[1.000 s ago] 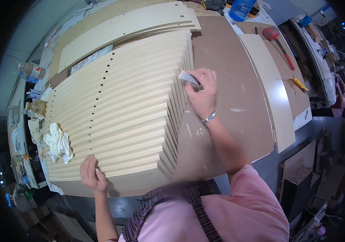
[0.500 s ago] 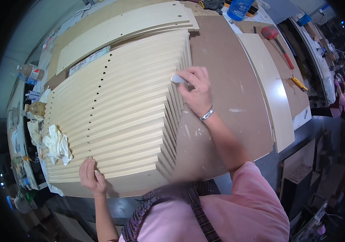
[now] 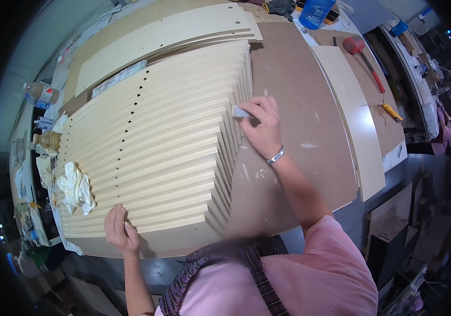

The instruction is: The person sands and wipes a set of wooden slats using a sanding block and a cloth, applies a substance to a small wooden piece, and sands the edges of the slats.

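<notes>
A fanned stack of several pale cream boards (image 3: 151,152) with rows of drilled holes lies stepped across a brown workbench (image 3: 294,105). My right hand (image 3: 261,126) presses a small white pad (image 3: 239,111) against the stepped right ends of the boards, fingers closed around it. A metal bracelet sits on that wrist. My left hand (image 3: 121,230) rests flat on the near left corner of the lowest boards, fingers together, holding nothing.
A crumpled white rag (image 3: 75,187) lies on the boards' left end. More cream panels (image 3: 167,31) lie at the back, and one long panel (image 3: 354,116) on the right. A red-handled mallet (image 3: 362,55), a blue container (image 3: 315,13) and a plastic bottle (image 3: 41,94) stand around the bench.
My right hand with the pad has slid toward me along the stepped board ends. My left hand has stayed in place on the near corner.
</notes>
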